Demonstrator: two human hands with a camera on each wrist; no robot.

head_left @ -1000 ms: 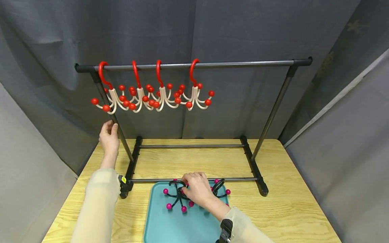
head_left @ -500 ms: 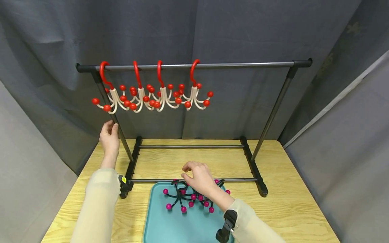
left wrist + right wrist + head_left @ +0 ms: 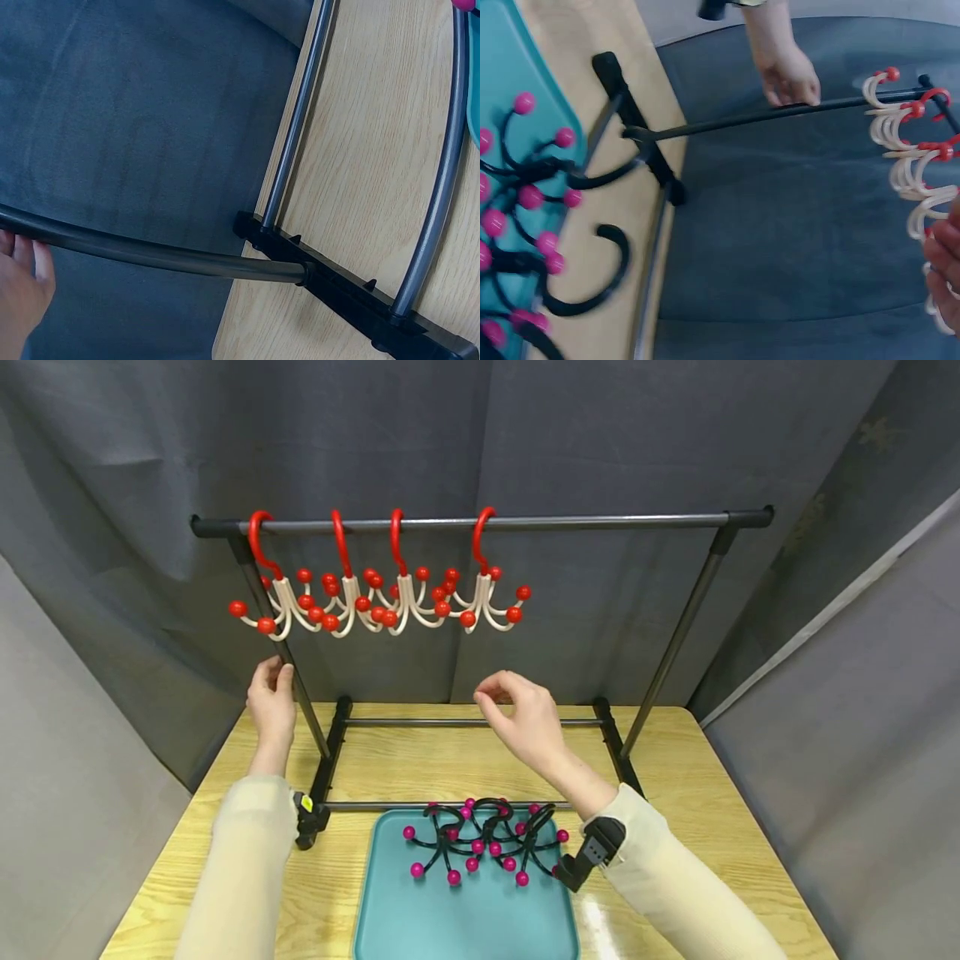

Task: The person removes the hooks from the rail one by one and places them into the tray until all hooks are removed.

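My left hand [image 3: 272, 697] grips the left upright post [image 3: 288, 672] of a black clothes rack; in the left wrist view only its fingers [image 3: 19, 292] show under the post [image 3: 150, 255]. My right hand [image 3: 495, 693] hovers above the table in front of the rack, its fingers loosely curled and holding nothing. Below it, three black hooks with pink ball tips [image 3: 483, 839] lie tangled on the far end of a teal tray [image 3: 465, 927]. Several cream hooks with red tips [image 3: 375, 602] hang from the top rail [image 3: 600, 518].
The rack's base bars [image 3: 465, 722] cross the wooden table [image 3: 712, 827] just behind the tray. Grey curtains close in the back and both sides. The right half of the top rail carries nothing.
My right hand has left the black hooks on the tray and risen up and back toward the rack. The left hand has stayed on the post.
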